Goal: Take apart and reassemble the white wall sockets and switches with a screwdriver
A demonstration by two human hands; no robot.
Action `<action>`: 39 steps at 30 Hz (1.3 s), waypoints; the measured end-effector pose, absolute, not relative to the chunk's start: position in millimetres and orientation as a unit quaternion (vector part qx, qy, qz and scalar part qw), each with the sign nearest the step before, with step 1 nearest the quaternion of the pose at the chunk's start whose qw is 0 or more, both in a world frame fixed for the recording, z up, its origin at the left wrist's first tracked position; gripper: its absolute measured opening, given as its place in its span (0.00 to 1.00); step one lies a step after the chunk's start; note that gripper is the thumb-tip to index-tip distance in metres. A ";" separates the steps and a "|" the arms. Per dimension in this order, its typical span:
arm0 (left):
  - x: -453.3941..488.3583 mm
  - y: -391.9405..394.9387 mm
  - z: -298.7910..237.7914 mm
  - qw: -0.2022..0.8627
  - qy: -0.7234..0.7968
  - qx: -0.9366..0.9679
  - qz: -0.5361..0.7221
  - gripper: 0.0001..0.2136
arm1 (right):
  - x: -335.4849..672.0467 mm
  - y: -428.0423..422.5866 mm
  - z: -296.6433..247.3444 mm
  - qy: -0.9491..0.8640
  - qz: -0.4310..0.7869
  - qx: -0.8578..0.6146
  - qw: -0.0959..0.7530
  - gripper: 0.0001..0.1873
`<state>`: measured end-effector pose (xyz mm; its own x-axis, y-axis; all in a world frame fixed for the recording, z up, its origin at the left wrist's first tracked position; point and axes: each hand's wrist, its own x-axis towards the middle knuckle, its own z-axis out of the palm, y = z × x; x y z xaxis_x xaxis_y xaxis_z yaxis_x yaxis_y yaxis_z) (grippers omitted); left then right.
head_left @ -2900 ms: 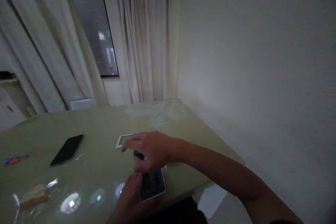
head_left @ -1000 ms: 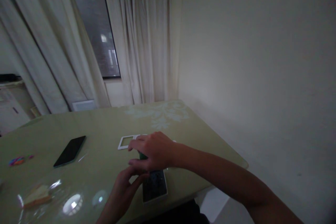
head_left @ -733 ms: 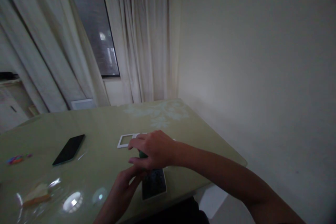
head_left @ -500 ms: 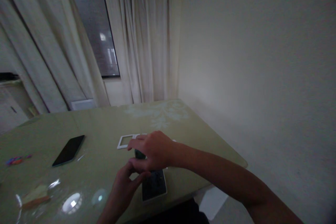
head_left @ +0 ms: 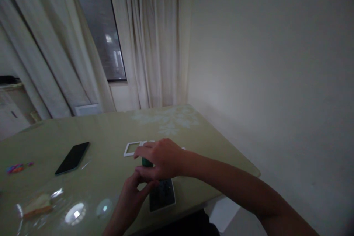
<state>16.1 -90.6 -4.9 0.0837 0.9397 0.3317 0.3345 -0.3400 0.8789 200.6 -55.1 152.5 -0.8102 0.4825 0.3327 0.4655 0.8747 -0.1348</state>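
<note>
My right hand (head_left: 163,158) reaches in from the right, its fingers curled round a small green rounded object (head_left: 146,162), mostly hidden by the hand. Below it, my left hand (head_left: 136,190) has thumb and forefinger bent together by the right hand; whatever they pinch is hidden. Under both hands, near the table edge, lies a dark rectangular panel (head_left: 162,195) with a pale rim, its upper end covered by the fingers. Just past the right hand is a thin white frame (head_left: 125,152) with a rectangular opening, partly covered.
On the left of the glossy table (head_left: 110,129) lie a black phone (head_left: 72,158), a small pile of colourful bits (head_left: 18,168) and a slice of bread (head_left: 38,205) beside clear crinkled plastic. A wall (head_left: 262,62) borders the right side; curtains (head_left: 157,44) hang behind.
Both hands hold nearly the same position. Slightly more of the green object shows under the right fingers, and it looks brighter.
</note>
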 end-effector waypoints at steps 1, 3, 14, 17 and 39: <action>16.0 -92.4 -3.1 0.323 0.471 0.670 0.474 0.11 | 201.0 -55.0 152.1 -0.951 0.023 -0.249 0.182 0.18; 14.9 -96.1 1.4 0.329 0.457 0.685 0.462 0.11 | 201.9 -55.0 151.4 -0.950 0.023 -0.252 0.181 0.18; 17.2 -90.8 4.1 0.291 0.469 0.677 0.487 0.11 | 201.0 -54.3 147.6 -0.948 0.058 -0.237 0.203 0.21; 12.6 -92.7 2.8 0.297 0.479 0.688 0.457 0.09 | 204.5 -52.7 146.5 -0.946 0.070 -0.230 0.216 0.19; 25.9 -115.7 11.8 0.105 0.557 0.823 0.037 0.14 | 312.6 -83.7 -9.6 -0.420 0.368 -0.423 0.714 0.21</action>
